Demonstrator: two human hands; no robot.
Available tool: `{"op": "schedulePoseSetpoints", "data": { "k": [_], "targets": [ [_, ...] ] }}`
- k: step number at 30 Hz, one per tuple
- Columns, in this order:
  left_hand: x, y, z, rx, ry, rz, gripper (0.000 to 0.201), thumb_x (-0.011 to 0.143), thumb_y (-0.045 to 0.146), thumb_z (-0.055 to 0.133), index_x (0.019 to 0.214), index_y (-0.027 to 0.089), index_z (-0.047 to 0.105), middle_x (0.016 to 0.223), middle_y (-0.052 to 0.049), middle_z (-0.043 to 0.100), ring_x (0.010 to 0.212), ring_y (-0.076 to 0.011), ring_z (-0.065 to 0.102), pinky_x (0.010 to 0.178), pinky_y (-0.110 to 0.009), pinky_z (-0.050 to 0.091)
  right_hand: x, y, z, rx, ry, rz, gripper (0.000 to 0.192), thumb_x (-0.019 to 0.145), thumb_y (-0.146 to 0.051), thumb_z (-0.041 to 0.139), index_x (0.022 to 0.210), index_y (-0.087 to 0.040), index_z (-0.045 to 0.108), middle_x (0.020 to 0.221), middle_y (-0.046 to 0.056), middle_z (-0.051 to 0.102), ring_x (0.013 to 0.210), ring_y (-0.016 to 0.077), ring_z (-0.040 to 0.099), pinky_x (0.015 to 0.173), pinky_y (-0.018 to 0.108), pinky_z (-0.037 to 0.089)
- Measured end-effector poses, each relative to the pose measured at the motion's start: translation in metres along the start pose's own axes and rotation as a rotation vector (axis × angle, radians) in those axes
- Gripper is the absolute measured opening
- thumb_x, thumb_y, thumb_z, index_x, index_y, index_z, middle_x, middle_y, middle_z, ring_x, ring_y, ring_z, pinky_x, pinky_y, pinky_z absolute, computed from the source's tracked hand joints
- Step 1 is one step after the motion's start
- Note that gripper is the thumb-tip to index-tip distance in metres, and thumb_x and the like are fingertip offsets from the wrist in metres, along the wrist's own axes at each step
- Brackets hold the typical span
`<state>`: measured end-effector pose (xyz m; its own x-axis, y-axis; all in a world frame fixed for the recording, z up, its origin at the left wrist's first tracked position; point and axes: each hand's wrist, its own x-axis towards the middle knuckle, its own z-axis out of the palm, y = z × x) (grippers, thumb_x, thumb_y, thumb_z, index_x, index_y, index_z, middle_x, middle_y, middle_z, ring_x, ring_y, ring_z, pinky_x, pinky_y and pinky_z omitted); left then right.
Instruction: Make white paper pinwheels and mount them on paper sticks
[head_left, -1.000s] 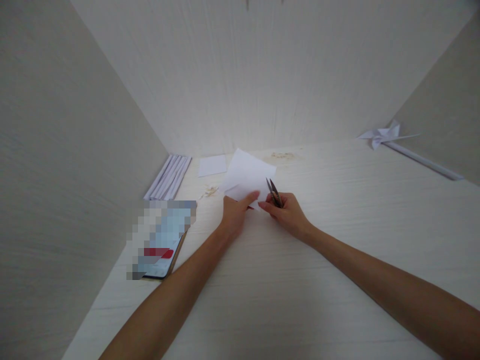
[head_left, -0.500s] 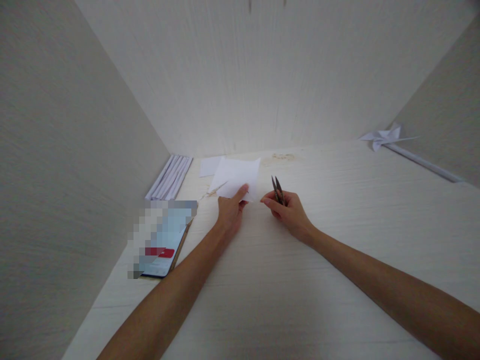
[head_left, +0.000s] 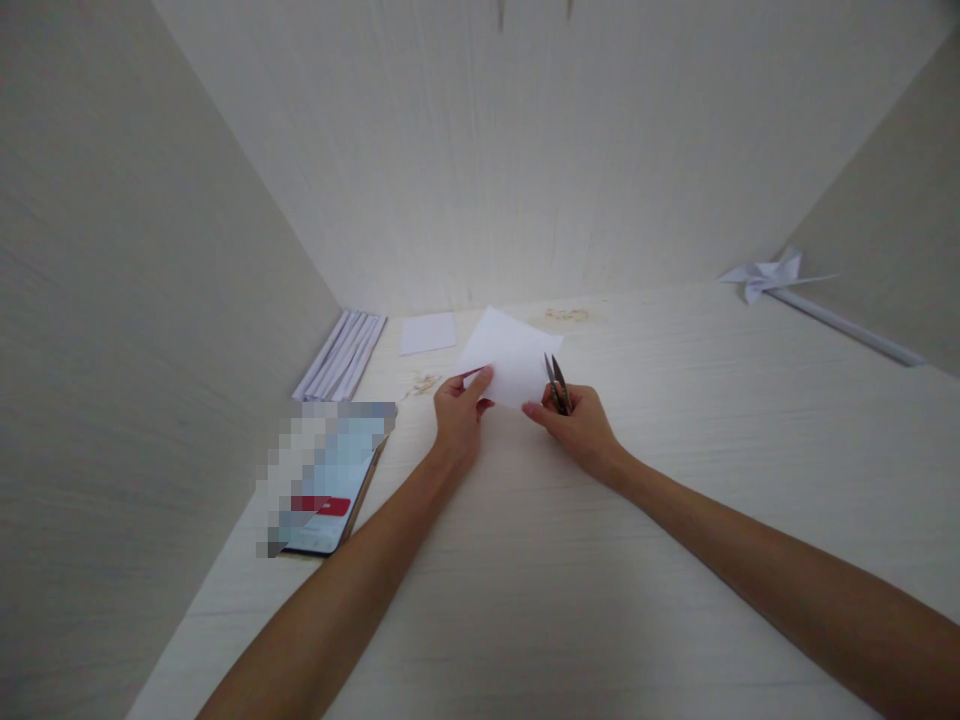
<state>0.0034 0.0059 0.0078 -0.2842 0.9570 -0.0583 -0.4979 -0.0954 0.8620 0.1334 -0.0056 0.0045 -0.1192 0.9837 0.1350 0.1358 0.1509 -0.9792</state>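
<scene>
Head view | I see left hand (head_left: 457,415) pinching the paper (head_left: 510,365) | right hand (head_left: 577,425) gripping snips (head_left: 556,385) | risk: paper may slip, or blades poke a finger.

The phone (head_left: 328,478) near the desk's left edge has its screen blurred into blocks, so nothing on it can be read. The right hand (head_left: 576,426) hides the handles of the snips (head_left: 557,385). The left hand (head_left: 457,417) covers a corner of the white paper (head_left: 510,365). Both forearms run off the bottom edge.
</scene>
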Motion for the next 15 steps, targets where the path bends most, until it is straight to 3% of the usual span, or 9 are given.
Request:
{"op": "schedulePoseSetpoints", "data": {
  "k": [6,11,15],
  "targets": [
    [0.0017,0.0018,-0.0024,-0.022,0.016,0.033,0.018,0.051,0.025,0.07,0.061,0.014,0.06,0.066,0.001,0.061,0.059,-0.0073,0.055,0.052,-0.018,0.043,0.0013,0.0037,-0.0012,0.073,0.056,0.007,0.026,0.06,-0.028,0.06,0.051,-0.018,0.038,0.043,-0.009,0.031,0.039,0.004,0.026,0.039,0.02,0.018],
    [0.0012,0.0037,-0.0014,-0.078,0.026,0.021,0.023,0.054,0.032,0.067,0.066,0.014,0.059,0.067,0.001,0.062,0.058,-0.0086,0.055,0.052,-0.02,0.043,0.0002,0.0011,-0.0011,0.062,0.003,0.006,0.03,0.058,-0.023,0.062,0.046,-0.018,0.035,0.04,-0.009,0.029,0.039,0.0034,0.026,0.038,0.02,0.017],
    [0.0024,0.0029,-0.0027,-0.05,0.056,0.014,0.018,0.051,0.024,0.07,0.062,0.014,0.058,0.062,0.003,0.061,0.054,-0.0064,0.054,0.052,-0.018,0.041,0.0016,-0.0001,-0.0006,0.264,0.037,0.076,0.024,0.055,-0.023,0.065,0.051,-0.017,0.042,0.039,-0.01,0.032,0.034,0.0024,0.025,0.035,0.02,0.015]
  ]
}}
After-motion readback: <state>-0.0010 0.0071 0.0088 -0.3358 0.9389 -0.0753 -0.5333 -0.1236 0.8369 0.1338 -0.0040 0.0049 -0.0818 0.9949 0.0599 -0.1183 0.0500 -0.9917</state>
